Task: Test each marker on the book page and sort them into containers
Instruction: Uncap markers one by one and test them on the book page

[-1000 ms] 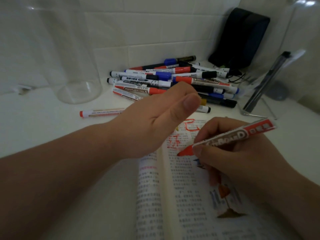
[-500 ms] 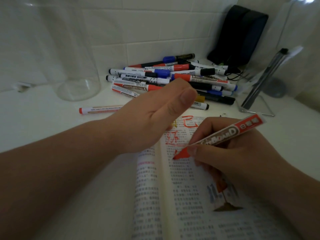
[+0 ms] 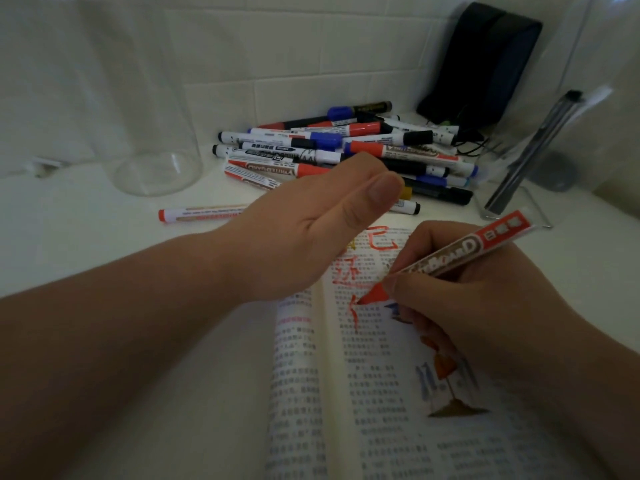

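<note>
1. Red marker (image 3: 446,261): uncapped whiteboard type, centre right of the frame. It is tilted, with its tip down on the right-hand page of the book and its tail pointing to the upper right.
2. Right hand (image 3: 491,299): pinches the red marker low on the barrel, fingers curled round it, with the heel over the right page.
3. Open book (image 3: 381,410): lies flat at lower centre, printed text on both pages. Red scrawls (image 3: 353,271) sit at the top of the right page by the marker tip, with blue and orange marks further down.
4. Left hand (image 3: 311,233): at centre, fingers straight and together, holding nothing, over the book's upper left corner. I cannot tell whether it touches the paper.
5. Single red-ended marker (image 3: 201,214): lies capped on the white table (image 3: 86,237), left of the left hand and apart from the rest.
6. Pile of markers (image 3: 346,147): upper centre, beyond the left hand; red, blue and black caps, stacked crosswise.
7. Clear glass jar (image 3: 159,174): upper left, standing upright, left of the pile.
8. Clear plastic holder (image 3: 535,202): right of the pile, with a dark pen (image 3: 530,150) leaning in it.
9. Black pouch (image 3: 485,64): upper right, propped against the tiled wall (image 3: 294,57).
</note>
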Tool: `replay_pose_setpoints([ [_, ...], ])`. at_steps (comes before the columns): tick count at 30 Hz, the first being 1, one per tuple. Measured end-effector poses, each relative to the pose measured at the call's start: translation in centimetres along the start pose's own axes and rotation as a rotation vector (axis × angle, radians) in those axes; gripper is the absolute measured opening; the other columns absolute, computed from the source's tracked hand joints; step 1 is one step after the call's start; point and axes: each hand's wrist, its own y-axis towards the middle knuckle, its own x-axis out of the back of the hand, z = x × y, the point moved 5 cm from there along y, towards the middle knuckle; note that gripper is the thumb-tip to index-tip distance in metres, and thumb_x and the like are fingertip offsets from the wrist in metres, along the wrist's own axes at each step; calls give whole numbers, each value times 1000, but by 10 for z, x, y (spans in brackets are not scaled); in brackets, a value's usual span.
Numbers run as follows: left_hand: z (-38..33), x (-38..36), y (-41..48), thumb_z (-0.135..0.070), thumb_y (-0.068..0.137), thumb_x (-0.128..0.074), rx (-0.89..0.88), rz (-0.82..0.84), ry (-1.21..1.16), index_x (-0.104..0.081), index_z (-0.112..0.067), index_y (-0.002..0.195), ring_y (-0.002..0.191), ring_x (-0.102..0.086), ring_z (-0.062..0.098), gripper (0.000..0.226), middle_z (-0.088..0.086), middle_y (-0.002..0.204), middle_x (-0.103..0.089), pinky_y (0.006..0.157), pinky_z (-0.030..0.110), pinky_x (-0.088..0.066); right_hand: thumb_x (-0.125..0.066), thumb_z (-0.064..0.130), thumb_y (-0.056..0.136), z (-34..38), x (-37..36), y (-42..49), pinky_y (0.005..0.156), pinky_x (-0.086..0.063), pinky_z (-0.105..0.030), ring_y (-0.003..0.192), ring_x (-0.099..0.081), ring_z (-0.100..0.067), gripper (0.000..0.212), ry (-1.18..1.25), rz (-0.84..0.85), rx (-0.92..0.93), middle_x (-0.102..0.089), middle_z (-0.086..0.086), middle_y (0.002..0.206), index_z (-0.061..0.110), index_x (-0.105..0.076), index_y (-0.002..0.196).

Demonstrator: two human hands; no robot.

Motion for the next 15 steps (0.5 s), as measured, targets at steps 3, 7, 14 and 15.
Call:
replay_pose_setpoints([
  [3,0,0,0,-64,93,-17,7,6,-17,-54,-17,112,75,-55,16,63,-11,74,-47,74,49,-54,-71,11,76,1,1,0,44,-46,-22,42,-57,-11,15,35,28,-20,-65,-2,53,15,-65,63],
  [7,-1,0,1,-62,95,-18,-10,-4,-10,-54,-15,112,72,-56,16,62,-7,74,-48,73,48,-54,-74,5,75,4,-2,-3,47,-46,-20,44,-58,-9,19,43,145,21,-65,-2,53,8,-63,61],
  [14,0,0,1,-64,94,-18,3,-5,1,-55,-17,111,77,-57,17,62,-6,76,-50,73,48,-54,-70,16,76,2,0,-1,44,-45,-24,41,-55,-10,9,23,74,7,-66,0,54,19,-67,68],
  [15,0,1,1,-63,94,-17,2,-6,9,-55,-17,111,77,-57,16,62,-5,77,-50,73,48,-54,-70,16,77,3,0,-1,44,-45,-24,41,-56,-10,10,7,75,12,-66,0,55,19,-67,68],
])
